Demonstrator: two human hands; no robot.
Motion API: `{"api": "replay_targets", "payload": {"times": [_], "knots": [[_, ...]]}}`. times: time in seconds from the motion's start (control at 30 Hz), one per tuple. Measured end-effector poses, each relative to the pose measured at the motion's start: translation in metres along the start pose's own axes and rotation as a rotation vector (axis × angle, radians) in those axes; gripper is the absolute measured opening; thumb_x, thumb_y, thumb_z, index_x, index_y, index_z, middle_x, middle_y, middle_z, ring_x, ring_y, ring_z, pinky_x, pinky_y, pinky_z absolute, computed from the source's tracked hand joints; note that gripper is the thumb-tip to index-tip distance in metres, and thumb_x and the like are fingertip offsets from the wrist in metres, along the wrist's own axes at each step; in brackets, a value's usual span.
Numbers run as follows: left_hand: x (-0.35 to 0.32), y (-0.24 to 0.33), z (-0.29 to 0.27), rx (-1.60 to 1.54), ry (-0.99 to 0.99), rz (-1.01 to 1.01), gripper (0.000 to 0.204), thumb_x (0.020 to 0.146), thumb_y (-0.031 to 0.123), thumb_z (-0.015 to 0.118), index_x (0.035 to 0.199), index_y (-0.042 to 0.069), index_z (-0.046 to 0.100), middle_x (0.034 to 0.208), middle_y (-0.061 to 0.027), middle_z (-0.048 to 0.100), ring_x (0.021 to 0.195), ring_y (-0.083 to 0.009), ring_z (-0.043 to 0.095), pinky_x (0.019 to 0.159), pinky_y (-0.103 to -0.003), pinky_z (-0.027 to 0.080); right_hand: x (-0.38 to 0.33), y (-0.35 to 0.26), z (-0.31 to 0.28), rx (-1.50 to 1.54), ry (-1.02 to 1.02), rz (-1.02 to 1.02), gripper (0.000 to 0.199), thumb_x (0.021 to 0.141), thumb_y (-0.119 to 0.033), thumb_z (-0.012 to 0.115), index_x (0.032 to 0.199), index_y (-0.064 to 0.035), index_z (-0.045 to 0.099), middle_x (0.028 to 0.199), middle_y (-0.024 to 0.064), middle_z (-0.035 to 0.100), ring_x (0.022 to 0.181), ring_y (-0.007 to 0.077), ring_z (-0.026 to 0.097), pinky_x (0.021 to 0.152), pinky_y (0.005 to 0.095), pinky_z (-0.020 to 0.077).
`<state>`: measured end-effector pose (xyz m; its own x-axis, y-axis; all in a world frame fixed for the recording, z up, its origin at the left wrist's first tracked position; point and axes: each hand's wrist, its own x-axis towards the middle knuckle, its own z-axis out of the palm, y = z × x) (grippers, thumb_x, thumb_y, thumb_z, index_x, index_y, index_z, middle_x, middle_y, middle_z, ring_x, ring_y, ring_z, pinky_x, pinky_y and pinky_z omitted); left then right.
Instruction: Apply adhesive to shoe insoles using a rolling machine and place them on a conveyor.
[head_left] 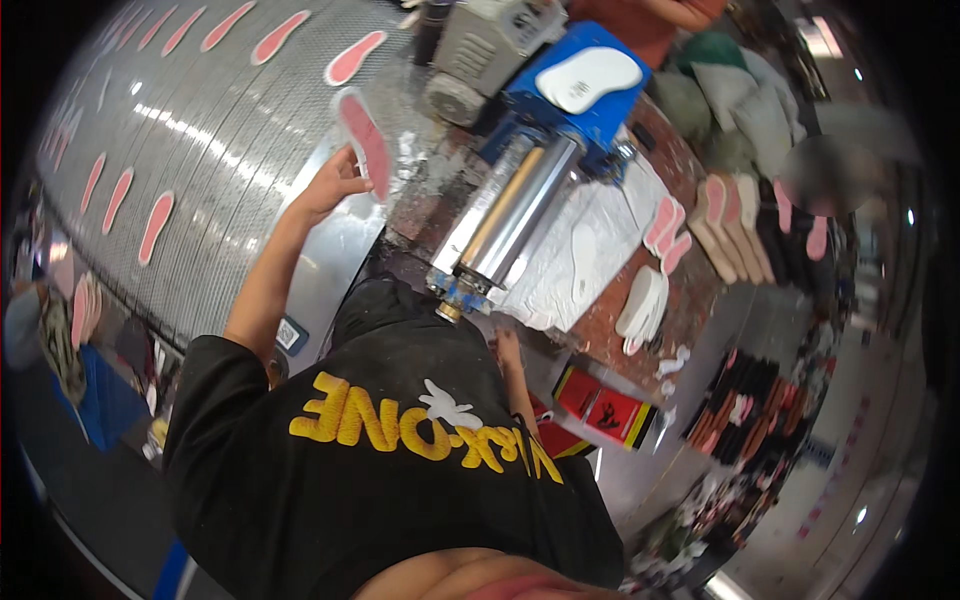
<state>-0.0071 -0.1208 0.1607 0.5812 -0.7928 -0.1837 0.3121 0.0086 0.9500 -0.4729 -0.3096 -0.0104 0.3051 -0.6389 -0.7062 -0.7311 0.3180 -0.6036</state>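
My left hand (332, 186) is closed on a pink insole (364, 140) with a white rim, thumb on its face. It holds the insole up between the mesh conveyor belt (240, 150) and the roller machine. Low by the bench edge, below the rollers (520, 215), is my right hand (508, 346); it is small and its fingers do not show clearly. A white insole (588, 80) lies on the blue plate behind the rollers. Another white insole (582, 262) rests on a pale sheet (545, 290) to their right.
Several pink insoles (156, 228) lie in rows on the belt. A grey motor (490, 55) stands behind the rollers. White insoles (642, 303) and pink insoles (664, 222) are stacked on the bench's right. A red box (604, 405) sits below. Another person's arm (685, 12) shows at the back.
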Motion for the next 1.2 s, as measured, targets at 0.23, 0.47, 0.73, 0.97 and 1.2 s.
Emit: {"api": "replay_targets", "payload": {"times": [0.23,0.47,0.73,0.97,1.2], "knots": [[-0.038,-0.026,0.006,-0.737,0.088,0.175,0.063,0.077,-0.001,0.06,0.132,-0.002,0.03,0.136,-0.0135,0.038,0.126,-0.0287,0.039,0.108,-0.045,0.029,0.001,0.01,-0.014,-0.206,-0.252,-0.156,0.023,0.087,-0.026,0.056,0.092,-0.0043,0.055,0.065,0.0043,0.053,0.051,0.0131,0.049,0.041,0.0274,0.0374],[-0.06,-0.083,-0.014,-1.013,0.333,0.089,0.038,0.085,0.013,0.055,0.12,0.001,0.046,0.123,-0.0147,0.052,0.115,-0.029,0.049,0.101,-0.045,0.036,0.013,-0.013,-0.015,-0.182,-0.284,-0.211,0.021,0.087,-0.025,0.056,0.091,-0.0046,0.056,0.07,0.0034,0.054,0.055,0.0126,0.05,0.045,0.0264,0.0383],[-0.117,-0.152,-0.123,-1.228,0.893,0.091,0.038,0.085,0.018,0.055,0.116,-0.001,0.045,0.117,-0.0178,0.053,0.107,-0.033,0.053,0.098,-0.048,0.039,0.039,0.004,-0.007,-0.193,-0.509,-0.442,0.024,0.088,-0.024,0.055,0.098,-0.0033,0.059,0.07,0.0004,0.054,0.057,0.0096,0.051,0.045,0.0255,0.0393],[-0.232,-0.174,-0.216,-1.159,1.161,0.152,0.039,0.087,0.022,0.055,0.118,0.0,0.046,0.119,-0.0155,0.052,0.109,-0.0301,0.052,0.093,-0.042,0.045,0.029,-0.043,-0.011,-0.371,-0.535,-0.068,0.022,0.089,-0.024,0.052,0.094,-0.0038,0.059,0.068,-0.0004,0.055,0.055,0.0088,0.052,0.044,0.024,0.0406],[-0.223,-0.184,-0.156,-0.698,1.117,-0.063,0.024,0.087,0.022,0.054,0.105,0.005,0.056,0.1,-0.0094,0.063,0.086,-0.0206,0.061,0.072,-0.031,0.052,0.005,-0.066,-0.02,-0.165,-0.458,0.115,0.017,0.089,-0.023,0.05,0.089,-0.0085,0.058,0.07,-0.0006,0.058,0.054,0.007,0.054,0.044,0.0214,0.0436]]}}
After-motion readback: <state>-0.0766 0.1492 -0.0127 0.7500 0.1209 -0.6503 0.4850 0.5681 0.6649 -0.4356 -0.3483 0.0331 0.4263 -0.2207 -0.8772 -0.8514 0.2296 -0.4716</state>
